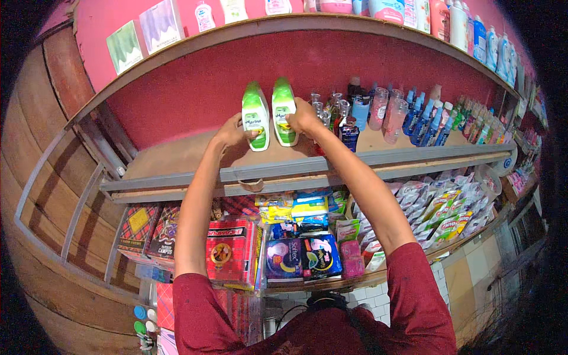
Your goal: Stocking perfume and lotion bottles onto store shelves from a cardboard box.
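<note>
red sleeves at six o'clock lead up to the left hand (232, 132) and right hand (303, 116), each clasped round an upright green-capped lotion bottle (255, 117) (284, 112), steadying them on the wooden shelf (177, 157) at twelve o'clock.

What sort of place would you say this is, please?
Most likely a small shop. Shelves carry rows of bottles and packets, and the hands hold two green-capped bottles on one.

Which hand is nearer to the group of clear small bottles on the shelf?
Right. The right hand holds a green-white bottle just beside the clear small bottles; the left hand is farther left, on the other bottle.
</note>
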A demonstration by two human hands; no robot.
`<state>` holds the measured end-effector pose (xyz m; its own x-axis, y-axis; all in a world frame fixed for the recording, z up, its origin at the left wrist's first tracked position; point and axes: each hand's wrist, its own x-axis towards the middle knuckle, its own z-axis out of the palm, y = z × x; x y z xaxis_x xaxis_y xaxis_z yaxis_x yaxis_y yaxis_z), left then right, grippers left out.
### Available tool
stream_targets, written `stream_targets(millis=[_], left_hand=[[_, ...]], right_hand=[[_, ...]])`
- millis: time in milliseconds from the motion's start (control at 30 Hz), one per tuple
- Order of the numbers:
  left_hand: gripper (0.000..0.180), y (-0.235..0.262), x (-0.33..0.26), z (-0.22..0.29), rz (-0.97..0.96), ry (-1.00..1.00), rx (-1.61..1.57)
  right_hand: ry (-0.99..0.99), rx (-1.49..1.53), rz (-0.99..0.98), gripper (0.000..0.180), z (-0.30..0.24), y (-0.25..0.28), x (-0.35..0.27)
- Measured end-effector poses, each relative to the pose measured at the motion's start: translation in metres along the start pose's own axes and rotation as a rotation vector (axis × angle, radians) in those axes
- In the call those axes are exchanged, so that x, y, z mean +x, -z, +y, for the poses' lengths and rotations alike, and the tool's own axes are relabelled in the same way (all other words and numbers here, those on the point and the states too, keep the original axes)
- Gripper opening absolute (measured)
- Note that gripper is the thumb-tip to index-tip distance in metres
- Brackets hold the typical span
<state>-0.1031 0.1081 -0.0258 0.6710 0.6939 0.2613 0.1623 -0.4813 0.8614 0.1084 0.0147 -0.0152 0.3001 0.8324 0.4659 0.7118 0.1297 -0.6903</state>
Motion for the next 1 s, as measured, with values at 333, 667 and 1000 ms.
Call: stream_targets(millis=[333, 667, 1000], left_hand=[[0.051, -0.002, -0.008, 0.004, 0.012, 0.101, -0.081], [0.049, 0.003, 0.001, -0.017, -0.04, 0.01, 0.006], [0.047, -0.002, 0.0, -0.017, -0.021, 0.062, -0.029]], right_hand=[[0.017, 0.106, -0.097, 0.038, 0.018, -0.022, 0.014], [-0.069, 0.068, -0.19, 0.04, 0.03, -0.031, 0.02], [-0.137, 0.165, -0.187, 0.038, 0.046, -0.042, 0.031]])
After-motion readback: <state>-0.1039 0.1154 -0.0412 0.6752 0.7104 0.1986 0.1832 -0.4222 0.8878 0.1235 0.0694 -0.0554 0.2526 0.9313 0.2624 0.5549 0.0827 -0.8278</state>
